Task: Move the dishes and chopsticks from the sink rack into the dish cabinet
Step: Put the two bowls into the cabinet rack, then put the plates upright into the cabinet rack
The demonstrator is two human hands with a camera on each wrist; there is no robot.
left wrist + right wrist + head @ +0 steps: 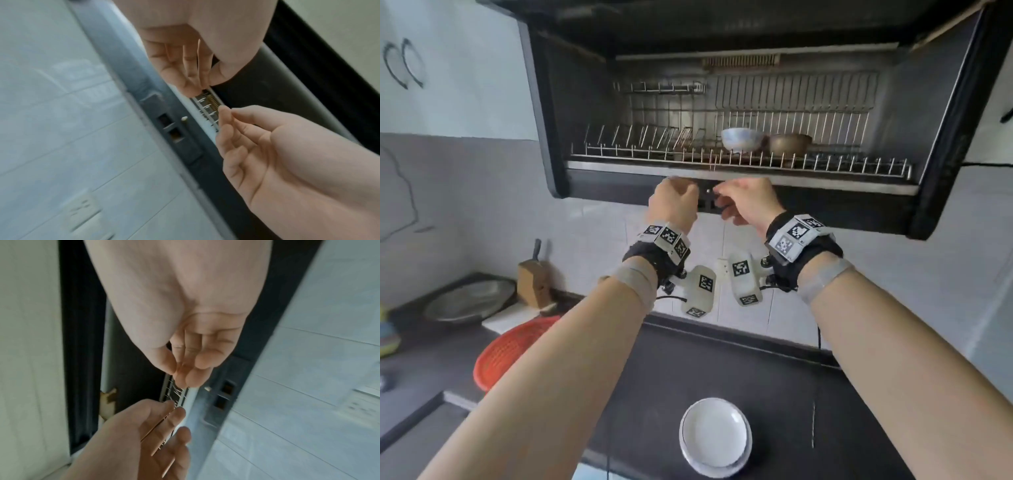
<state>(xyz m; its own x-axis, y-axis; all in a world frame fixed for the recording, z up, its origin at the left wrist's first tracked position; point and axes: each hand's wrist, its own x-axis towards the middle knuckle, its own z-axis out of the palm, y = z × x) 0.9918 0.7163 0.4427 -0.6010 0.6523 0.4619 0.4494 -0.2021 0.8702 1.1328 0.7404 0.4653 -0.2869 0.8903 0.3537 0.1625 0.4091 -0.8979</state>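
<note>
The open dish cabinet (722, 169) hangs above the counter, with a wire rack inside. A white bowl (742, 138) and a brown bowl (789, 144) stand on that rack. Both hands are raised just under the cabinet's front edge, close together. My left hand (674, 202) is curled round thin brown chopsticks (198, 53), also seen as chopsticks (156, 433) between its thumb and fingers. My right hand (743, 202) has its thumb and fingertips (180, 374) pinched together beside the rack wires; whether it holds anything is hidden. A stack of white plates (714, 435) sits on the dark counter below.
A switch panel (707, 202) sits on the cabinet's underside behind the hands. On the counter at left are a knife block (534, 282), an orange basket (510, 349) and a metal dish (469, 299). White tiles back the counter.
</note>
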